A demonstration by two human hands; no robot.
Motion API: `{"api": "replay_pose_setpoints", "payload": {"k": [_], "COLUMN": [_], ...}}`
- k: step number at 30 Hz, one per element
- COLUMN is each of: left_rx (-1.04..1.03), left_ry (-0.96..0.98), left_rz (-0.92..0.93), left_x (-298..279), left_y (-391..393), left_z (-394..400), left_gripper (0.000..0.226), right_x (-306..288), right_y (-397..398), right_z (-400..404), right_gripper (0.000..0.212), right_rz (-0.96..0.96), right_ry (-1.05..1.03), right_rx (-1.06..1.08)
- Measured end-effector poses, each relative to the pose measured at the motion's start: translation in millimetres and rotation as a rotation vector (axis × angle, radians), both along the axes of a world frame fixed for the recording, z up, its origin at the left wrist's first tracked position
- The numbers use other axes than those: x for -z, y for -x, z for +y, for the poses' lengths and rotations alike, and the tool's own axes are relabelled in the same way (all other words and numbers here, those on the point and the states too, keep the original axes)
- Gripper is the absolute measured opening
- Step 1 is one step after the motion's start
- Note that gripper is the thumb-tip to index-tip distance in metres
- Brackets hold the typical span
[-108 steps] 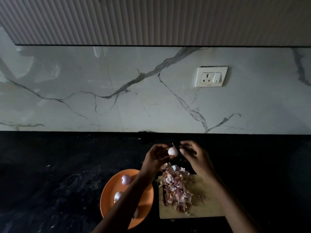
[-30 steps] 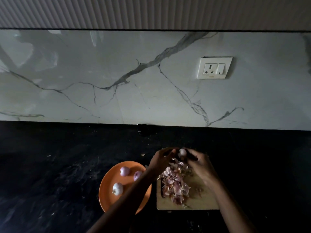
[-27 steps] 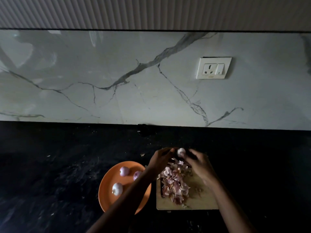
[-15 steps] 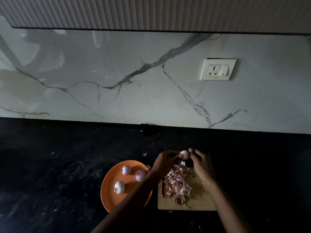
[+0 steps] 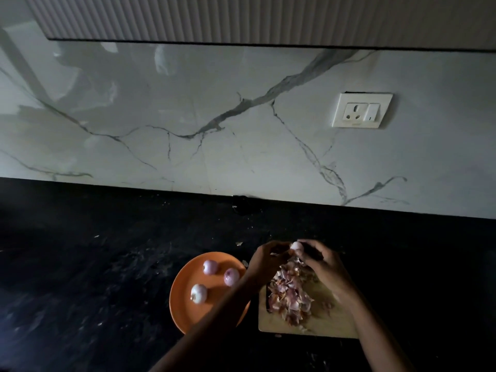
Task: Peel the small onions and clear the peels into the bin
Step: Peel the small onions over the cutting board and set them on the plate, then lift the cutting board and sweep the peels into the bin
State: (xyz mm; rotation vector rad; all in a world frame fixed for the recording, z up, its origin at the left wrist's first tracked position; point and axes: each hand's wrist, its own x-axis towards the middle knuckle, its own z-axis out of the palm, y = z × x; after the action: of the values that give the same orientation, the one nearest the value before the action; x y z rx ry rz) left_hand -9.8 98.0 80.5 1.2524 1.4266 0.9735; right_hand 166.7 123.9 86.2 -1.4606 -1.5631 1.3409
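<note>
Pinching a small onion (image 5: 296, 245) between us, our left hand (image 5: 268, 260) and right hand (image 5: 323, 267) meet above the far end of the cutting board (image 5: 322, 324), fingers (image 5: 308, 260) of both curled narrowly round the bulb. It sits right at the fingertips, neither hand nearer, and it is too small and dim for us to tell its long axis or how much skin is left. Just below our hands the peels (image 5: 291, 294) lie heaped on the board, so any skin we strip should drop straight onto them. To the left, touching nothing but the plate, three onions (image 5: 210, 266) rest on the orange plate (image 5: 185, 307), which stands just beside the board on the dark tabletop (image 5: 94, 264). We judge peeling is still under way; no bin is in sight.
</note>
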Motion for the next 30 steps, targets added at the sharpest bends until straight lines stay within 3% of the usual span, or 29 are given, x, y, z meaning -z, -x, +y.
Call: {"api": "replay_pose_setpoints", "payload": {"k": [5,7,16,24,30], "left_rx": [-0.04,-0.129,-0.326,-0.353,-0.28], "left_ry": [-0.092,-0.122,0.077,0.185,0.178], "left_rz": [0.298,0.319,0.52,0.527,0.503], "left_x": [0,0,29,48,54], "left_y": [30,53,153,182,175], "left_z": [-10,-21,-95,-115,-103], "left_gripper": [0.028,0.026,0.021,0.025,0.024], "right_x": [2,3,38,48,56], "right_y": [19,32,140,182,183], "right_z": [0,-1,-33,-50,-48], "right_gripper": [0.021,0.019,0.027,0.045,0.053], "right_rz": [0.049,0.042,-0.233,-0.655,-0.764], "right_ry": [0.015,0.02,-0.122,-0.398,-0.381], "right_rx": [0.015,-0.027,-0.412,-0.646,-0.68]}}
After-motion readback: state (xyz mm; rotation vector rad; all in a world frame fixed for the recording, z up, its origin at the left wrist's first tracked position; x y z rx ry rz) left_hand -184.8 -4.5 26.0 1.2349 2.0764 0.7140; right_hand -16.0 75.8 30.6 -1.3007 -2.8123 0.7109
